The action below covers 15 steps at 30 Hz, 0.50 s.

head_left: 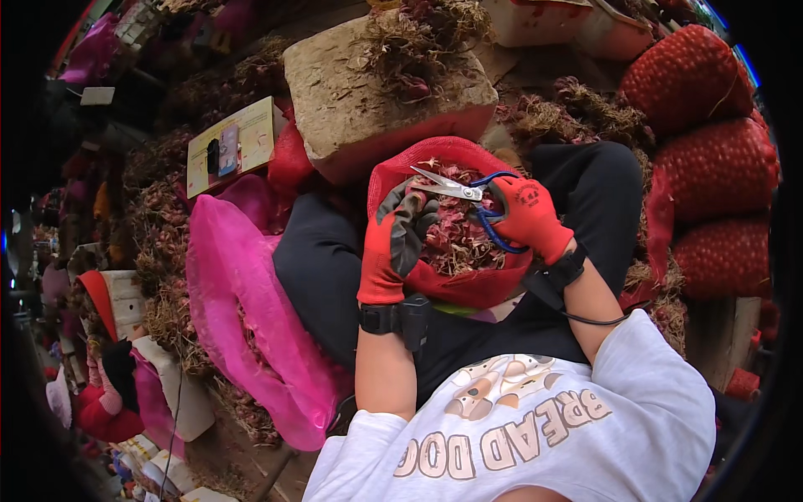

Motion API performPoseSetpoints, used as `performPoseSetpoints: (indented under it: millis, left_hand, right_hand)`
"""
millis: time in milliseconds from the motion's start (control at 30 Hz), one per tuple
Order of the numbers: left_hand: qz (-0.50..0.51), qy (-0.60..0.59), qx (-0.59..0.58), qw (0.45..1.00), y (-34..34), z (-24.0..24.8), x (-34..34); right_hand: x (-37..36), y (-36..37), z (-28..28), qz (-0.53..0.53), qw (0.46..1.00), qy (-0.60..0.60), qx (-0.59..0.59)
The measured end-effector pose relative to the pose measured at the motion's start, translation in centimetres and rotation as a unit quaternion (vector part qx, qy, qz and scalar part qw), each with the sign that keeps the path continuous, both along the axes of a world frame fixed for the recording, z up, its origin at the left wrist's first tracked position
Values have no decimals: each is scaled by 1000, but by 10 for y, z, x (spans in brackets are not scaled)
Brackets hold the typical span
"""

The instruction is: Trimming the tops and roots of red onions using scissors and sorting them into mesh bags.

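My right hand (pixel 530 214), in a red work glove, is closed round the blue handles of scissors (pixel 471 192). Their silver blades are parted and point left toward my left hand (pixel 396 238). That hand wears a red glove with a dark palm, its fingers curled in beside the blade tips; whatever is between them is too small to make out. Both hands are over a red mesh bag (pixel 387 177), its mouth wide between my knees. Reddish dry shallots or their trimmings (pixel 456 241) fill the bag.
A pale foam block (pixel 335 105) with dried stalks (pixel 418 46) on it stands ahead. Left are a pink mesh sack (pixel 242 309) and a board (pixel 255 138) holding a phone (pixel 228 151). Full red mesh sacks (pixel 711 171) are stacked right. Another person's red sleeve (pixel 109 414) shows far left.
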<state>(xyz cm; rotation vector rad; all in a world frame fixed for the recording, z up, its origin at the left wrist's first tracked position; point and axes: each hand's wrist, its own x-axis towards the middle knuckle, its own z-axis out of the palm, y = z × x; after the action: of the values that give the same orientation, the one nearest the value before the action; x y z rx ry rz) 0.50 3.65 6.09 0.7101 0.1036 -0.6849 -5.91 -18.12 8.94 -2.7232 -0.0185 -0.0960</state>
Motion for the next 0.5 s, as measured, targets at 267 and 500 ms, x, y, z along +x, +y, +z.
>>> performPoseSetpoints:
  millis: [267,500]
  left_hand:
    - [-41,-70,37,996,0,-4,0]
    - [8,-154,136,979,-5,-4,-2]
  right_hand:
    - [-11,-8,-2,-20,998,40,32]
    - [-10,-5,-4,-75,992,98,19]
